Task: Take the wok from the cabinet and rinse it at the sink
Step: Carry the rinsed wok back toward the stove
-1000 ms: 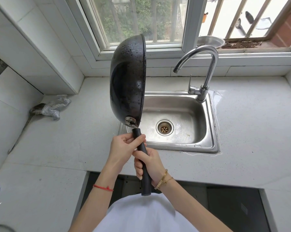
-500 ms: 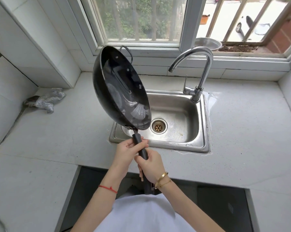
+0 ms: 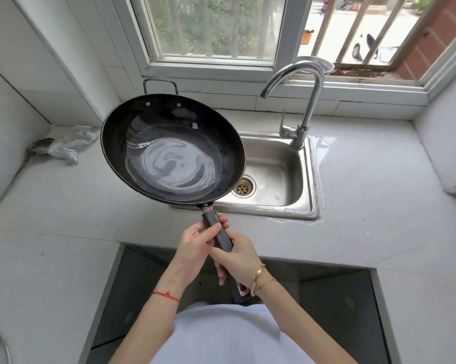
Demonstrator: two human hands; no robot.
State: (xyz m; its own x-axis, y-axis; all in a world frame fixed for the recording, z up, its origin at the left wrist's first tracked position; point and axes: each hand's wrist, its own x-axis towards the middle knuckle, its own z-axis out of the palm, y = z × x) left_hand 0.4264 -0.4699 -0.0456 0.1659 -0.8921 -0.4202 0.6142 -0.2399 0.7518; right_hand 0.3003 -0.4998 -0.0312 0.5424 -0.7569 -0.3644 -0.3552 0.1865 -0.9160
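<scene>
Black wok (image 3: pixel 173 151) held bowl-up over the left edge of the sink (image 3: pixel 309 179). Left hand (image 3: pixel 195 244) and right hand (image 3: pixel 238 258) both clasp its long handle (image 3: pixel 217 231). Judged heavy, rigid, wet-slick; grip near the bowl

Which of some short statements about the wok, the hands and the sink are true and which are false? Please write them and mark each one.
1. Both hands grip the wok's handle. True: the left hand and the right hand hold the handle.
2. The wok lies flat in the sink. False: it is held up, partly over the sink's left side.
3. Water runs from the faucet. False: no stream shows.
4. A crumpled cloth lies on the counter left of the wok. True.
</scene>
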